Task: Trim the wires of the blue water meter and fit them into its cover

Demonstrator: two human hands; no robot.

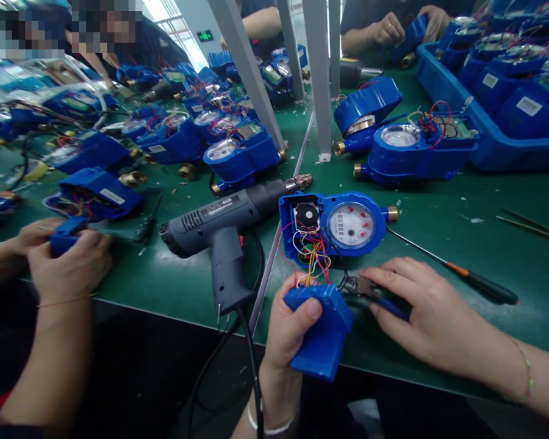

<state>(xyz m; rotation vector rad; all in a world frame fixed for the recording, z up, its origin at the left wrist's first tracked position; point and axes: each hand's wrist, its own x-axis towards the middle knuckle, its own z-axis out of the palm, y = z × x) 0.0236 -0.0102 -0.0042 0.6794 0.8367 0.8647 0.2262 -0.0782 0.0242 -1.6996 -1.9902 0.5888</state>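
Far left: a co-worker's two hands (68, 259) clasp a small blue part at the bench (439, 213) edge, w/ an opened blue meter housing (96, 194) just behind, wires spilling out. Centre-left: grey heat gun (224, 228) lies on its side, nozzle pointing right & away from hands, cord hanging off the front edge; prob parked within easy reach.

Centre: left hand (286, 332) grips the blue cover (322, 332) from below, fingers wrapped round it & thumb pressed on its front face, holding it tilted at the bench edge so the coloured wires (313, 253) running up to the open water meter (336, 225) stay slack & exposed. Meter lies flat on the bench, dial up, just beyond the cover.

Right of that: right hand (421, 311) is closed on small blue-handled cutters (370, 289), tip aimed at the wire bundle where it enters the cover; seems to be working on a lead there, exact contact too small to tell. A long screwdriver (462, 271) lies behind the hand, tip toward the meter.

Further right/back: more blue meters, a blue tray (485, 146) of them, other people's hands at top
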